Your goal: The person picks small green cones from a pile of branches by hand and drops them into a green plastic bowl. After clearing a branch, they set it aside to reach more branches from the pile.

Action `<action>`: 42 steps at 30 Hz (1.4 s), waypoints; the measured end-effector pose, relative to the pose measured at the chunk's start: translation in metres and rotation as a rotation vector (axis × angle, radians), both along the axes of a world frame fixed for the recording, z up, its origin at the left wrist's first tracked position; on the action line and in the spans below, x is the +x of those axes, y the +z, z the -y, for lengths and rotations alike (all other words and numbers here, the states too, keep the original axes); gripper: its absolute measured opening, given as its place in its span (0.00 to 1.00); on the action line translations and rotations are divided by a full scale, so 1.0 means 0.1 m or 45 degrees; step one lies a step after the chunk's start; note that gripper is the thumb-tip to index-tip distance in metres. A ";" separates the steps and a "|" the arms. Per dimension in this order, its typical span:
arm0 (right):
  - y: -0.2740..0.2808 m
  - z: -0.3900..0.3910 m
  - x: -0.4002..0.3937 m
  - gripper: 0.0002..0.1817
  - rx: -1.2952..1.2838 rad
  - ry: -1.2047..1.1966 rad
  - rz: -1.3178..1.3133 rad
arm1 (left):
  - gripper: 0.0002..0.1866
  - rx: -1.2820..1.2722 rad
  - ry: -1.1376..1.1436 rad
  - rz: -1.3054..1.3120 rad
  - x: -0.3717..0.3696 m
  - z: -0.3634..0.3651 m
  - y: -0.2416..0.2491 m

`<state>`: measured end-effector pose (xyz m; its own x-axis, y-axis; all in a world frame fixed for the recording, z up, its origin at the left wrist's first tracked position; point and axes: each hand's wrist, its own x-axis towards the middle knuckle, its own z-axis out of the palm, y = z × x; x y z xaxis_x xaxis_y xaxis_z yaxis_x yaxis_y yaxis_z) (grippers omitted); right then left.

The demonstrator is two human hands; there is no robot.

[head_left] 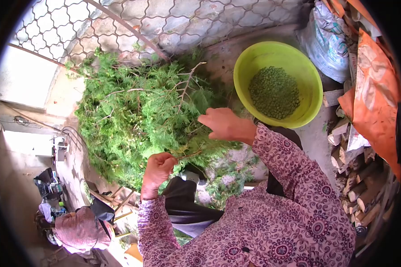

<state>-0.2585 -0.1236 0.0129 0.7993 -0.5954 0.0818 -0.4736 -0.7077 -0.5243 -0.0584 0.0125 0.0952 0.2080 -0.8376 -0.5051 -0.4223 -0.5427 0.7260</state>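
Observation:
My left hand (157,172) is closed on a thin twig (190,155) that sticks out to the right between thumb and fingers. Above and to the right, my right hand (229,124) is over the edge of the greenery, thumb and forefinger apart, with nothing visible between them. A large heap of feathery green conifer branches (138,111) spreads in front of both hands. Beyond my right hand, a yellow-green plastic basin (309,95) holds a layer of small green cones or berries (275,92).
A wavy wire mesh screen (182,22) runs along the back. On the right are a white woven sack (327,44), an orange sheet (372,102) and stacked firewood (365,191). A cloth-covered seat (82,229) stands at lower left.

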 end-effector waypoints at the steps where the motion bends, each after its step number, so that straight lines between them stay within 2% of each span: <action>1: -0.02 -0.05 0.05 0.17 0.032 0.122 0.087 | 0.09 -0.059 0.036 -0.052 -0.07 -0.05 0.13; 3: 0.00 -0.11 0.15 0.18 0.072 0.243 0.175 | 0.09 -0.143 0.061 -0.136 -0.09 -0.13 0.25; 5: 0.04 -0.16 0.26 0.16 0.515 0.677 0.231 | 0.09 -0.143 0.056 -0.136 -0.11 -0.16 0.35; 6: 0.03 -0.20 0.26 0.16 0.522 0.683 0.231 | 0.09 -0.182 0.047 -0.124 -0.11 -0.18 0.38; 10: 0.00 -0.30 0.26 0.21 1.115 0.530 0.452 | 0.09 -0.263 0.116 -0.222 0.05 -0.23 0.40; 11: 0.01 -0.26 0.28 0.21 1.113 0.532 0.447 | 0.09 -0.281 0.138 -0.243 0.12 -0.23 0.38; 13: 0.00 -0.17 0.30 0.21 0.703 0.838 0.532 | 0.08 -0.461 0.289 -0.352 0.32 -0.18 0.22; 14: -0.03 -0.21 0.33 0.17 0.683 0.780 0.712 | 0.07 -0.476 0.285 -0.436 0.38 -0.15 0.20; 15: -0.05 -0.19 0.34 0.17 0.687 0.778 0.710 | 0.07 -0.473 0.286 -0.439 0.40 -0.10 0.16; 17: -0.02 -0.15 0.38 0.13 0.439 0.636 0.266 | 0.06 -0.580 0.398 -0.554 0.40 -0.01 0.06; 18: 0.01 -0.15 0.39 0.13 0.443 0.636 0.264 | 0.07 -0.594 0.489 -0.598 0.38 0.04 0.00; 19: 0.04 -0.15 0.41 0.11 0.448 0.580 0.331 | 0.08 -0.651 0.477 -0.668 0.45 0.05 -0.14; 21: 0.02 -0.10 0.44 0.10 0.446 0.516 0.390 | 0.12 -0.776 0.644 -0.674 0.34 0.08 -0.20; 23: -0.08 -0.04 0.48 0.09 0.297 0.321 0.453 | 0.18 -0.807 0.603 -0.654 0.38 0.04 -0.44; 25: -0.10 -0.03 0.49 0.08 0.224 0.243 0.375 | 0.29 -0.816 0.724 -0.761 0.29 0.04 -0.59; 27: -0.15 -0.02 0.51 0.08 0.156 0.044 0.289 | 0.33 -0.884 0.892 -0.818 0.16 0.12 -0.64; 28: -0.15 0.02 0.52 0.08 0.148 0.046 0.271 | 0.33 -0.886 0.898 -0.836 0.15 0.16 -0.68; 30: -0.15 0.09 0.56 0.08 0.086 -0.095 0.244 | 0.36 -0.895 0.889 -0.718 0.15 0.22 -0.76; 31: -0.13 0.11 0.58 0.08 0.085 -0.081 0.232 | 0.35 -0.764 0.732 -0.645 0.14 0.23 -0.75; 33: -0.04 0.16 0.62 0.08 0.282 -0.206 0.440 | 0.31 -0.608 0.440 -0.625 0.09 0.25 -0.88; 35: -0.05 0.20 0.71 0.11 0.359 -0.177 0.443 | 0.28 -0.576 0.278 -0.525 -0.01 0.29 -1.00; 37: -0.07 0.18 0.79 0.17 0.771 -0.207 0.601 | 0.25 -0.550 0.202 -0.601 -0.06 0.32 -1.01; 40: -0.04 0.07 0.89 0.17 0.619 -0.139 0.511 | 0.22 -0.683 0.140 -0.597 -0.07 0.33 -0.99; 41: -0.02 0.03 0.92 0.18 0.538 -0.106 0.467 | 0.22 -0.685 0.146 -0.593 -0.03 0.32 -1.04; 42: 0.00 -0.01 0.94 0.16 0.593 -0.051 0.463 | 0.20 -0.613 0.174 -0.638 0.02 0.30 -1.12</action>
<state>-0.1641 -0.1227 0.0125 0.7451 -0.6634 0.0692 -0.2268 -0.3495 -0.9090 -0.0568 -0.0171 -0.0169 0.1667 -0.9749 -0.1478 0.0744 -0.1371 0.9878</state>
